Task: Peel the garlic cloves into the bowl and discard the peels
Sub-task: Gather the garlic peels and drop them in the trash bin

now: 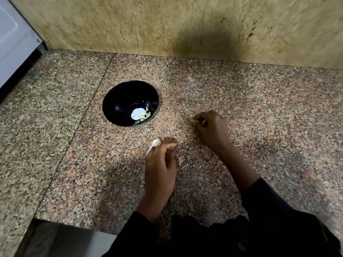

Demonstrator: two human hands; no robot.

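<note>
Left hand [159,164] pinching pale papery garlic clove [155,143], right hand [209,127] curled w/ peel bits [194,120], black bowl [118,101]

My right hand [209,127] curls over something pale, too hidden by my fingers to name; my left hand [160,164] covers most of its garlic piece [155,143]; the bowl [118,101] contents blur under glare.

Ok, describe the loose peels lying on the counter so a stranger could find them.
Start at the round black bowl on the speckled granite counter, then come toward the person's two hands. Just right of the left hand lie a few thin, pale papery garlic peels. Unlike the white piece that hand holds, they lie loose on the stone.
</note>
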